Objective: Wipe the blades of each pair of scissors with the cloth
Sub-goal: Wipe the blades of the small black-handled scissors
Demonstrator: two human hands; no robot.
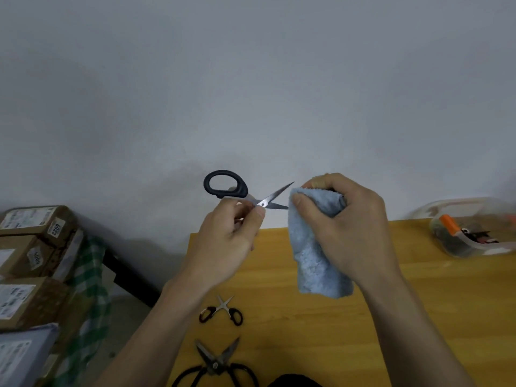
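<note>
Above the wooden table (418, 303), fluffy cloth (318, 261) meets steel scissors (268, 201).

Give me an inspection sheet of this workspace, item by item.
Surface: wooden table, yellow-brown top.
Job's things: held scissors, black handle, blades open, raised above the table; blue cloth by the blade tips; small scissors and large scissors lying open on the table.
Clutter: clear tub of small items at the table's far right.
Hands: left hand grips the held scissors near the pivot; right hand grips the cloth.
Cables: nothing seen.
Surroundings: plain grey wall; labelled cardboard boxes and a green checked fabric stacked at left.
</note>
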